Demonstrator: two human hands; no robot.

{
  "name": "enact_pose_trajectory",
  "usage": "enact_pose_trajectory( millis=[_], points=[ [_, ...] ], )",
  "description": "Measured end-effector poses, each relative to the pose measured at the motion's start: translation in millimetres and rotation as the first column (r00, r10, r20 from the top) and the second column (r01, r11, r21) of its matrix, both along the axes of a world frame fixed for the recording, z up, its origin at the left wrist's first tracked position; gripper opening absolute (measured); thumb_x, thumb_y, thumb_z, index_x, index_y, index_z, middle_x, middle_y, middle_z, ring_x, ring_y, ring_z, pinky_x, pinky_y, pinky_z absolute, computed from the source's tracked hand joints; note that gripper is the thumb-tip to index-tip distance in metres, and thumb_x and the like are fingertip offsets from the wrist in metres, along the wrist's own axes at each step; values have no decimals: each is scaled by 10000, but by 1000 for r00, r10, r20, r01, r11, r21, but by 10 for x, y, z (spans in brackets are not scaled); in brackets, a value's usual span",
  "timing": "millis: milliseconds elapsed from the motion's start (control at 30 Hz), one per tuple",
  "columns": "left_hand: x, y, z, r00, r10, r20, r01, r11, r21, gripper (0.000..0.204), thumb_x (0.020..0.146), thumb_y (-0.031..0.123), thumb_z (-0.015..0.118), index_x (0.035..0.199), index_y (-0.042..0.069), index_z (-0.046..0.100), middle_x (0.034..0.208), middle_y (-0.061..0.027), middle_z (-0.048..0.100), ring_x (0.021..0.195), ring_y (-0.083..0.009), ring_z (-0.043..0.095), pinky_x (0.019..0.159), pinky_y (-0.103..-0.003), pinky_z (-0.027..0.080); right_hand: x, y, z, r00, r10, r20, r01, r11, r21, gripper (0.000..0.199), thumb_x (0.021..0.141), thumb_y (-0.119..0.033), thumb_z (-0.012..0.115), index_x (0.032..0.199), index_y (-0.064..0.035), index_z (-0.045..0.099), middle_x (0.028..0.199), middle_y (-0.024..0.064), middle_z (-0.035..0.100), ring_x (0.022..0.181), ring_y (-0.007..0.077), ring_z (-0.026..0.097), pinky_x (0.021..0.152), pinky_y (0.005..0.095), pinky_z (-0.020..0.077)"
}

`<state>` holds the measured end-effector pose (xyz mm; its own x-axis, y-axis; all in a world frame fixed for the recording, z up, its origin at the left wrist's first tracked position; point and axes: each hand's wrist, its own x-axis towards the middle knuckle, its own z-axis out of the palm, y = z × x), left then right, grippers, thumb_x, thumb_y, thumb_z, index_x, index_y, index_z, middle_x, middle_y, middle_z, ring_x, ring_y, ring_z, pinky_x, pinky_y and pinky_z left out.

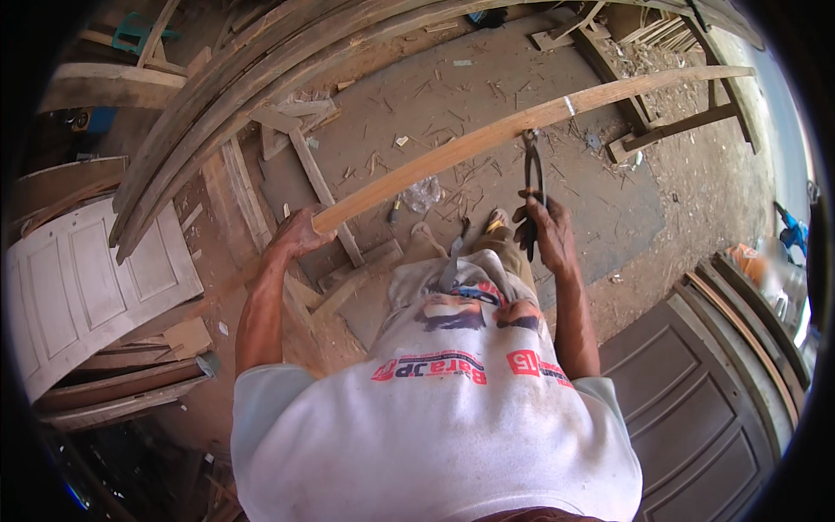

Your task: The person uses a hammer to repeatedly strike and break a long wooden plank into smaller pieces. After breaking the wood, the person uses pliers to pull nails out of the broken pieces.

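Observation:
A long wooden plank point(461, 148) runs across in front of me, rising from the left toward the far right. It carries a white mark point(570, 106) to the right of its middle. My left hand point(298, 233) is closed around the plank on the left side. My right hand point(550, 230) grips the dark handles of metal pincers point(533, 161). Their head points away from me and sits at the plank's near edge, a little left of the white mark. Whether the jaws touch the wood or hold anything is too small to tell.
Wooden supports stand at the left point(322, 187) and far right point(670, 130). Long beams point(226, 104) curve across the upper left. A white panel door point(104, 287) lies left, a dark door point(687, 391) lower right. Wood scraps and a clear plastic bag point(424, 193) litter the floor.

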<state>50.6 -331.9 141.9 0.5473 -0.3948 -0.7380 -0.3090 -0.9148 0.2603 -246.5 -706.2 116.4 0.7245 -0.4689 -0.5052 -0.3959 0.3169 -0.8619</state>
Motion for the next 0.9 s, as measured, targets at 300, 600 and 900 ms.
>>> enact_pose_trajectory(
  millis=[300,600,900],
  points=[
    [-251,-629,-327,888,-76,453,179,965,-190,767,742,269,871,1418,65,574,1262,-219,669,1188,-387,656,1021,-484,520,-2,488,191,943,283,-174,-297,953,-58,509,1049,-432,543,1255,18,664,991,105,739,972,186,687,901,348,523],
    [-486,-675,-480,835,-26,550,155,969,-190,748,737,203,894,1382,88,531,1286,-212,595,1249,-406,589,1068,-523,465,94,651,104,919,283,-276,-334,928,-163,492,1036,-418,520,1247,0,670,923,129,696,862,202,628,838,371,504],
    [-546,-658,-541,809,-33,587,162,972,-169,769,704,210,903,1371,128,531,1278,-178,580,1251,-372,572,1062,-534,437,258,669,288,860,334,-386,-426,887,-181,513,1032,-427,525,1218,35,650,900,149,689,850,223,642,824,386,510]
  ],
)
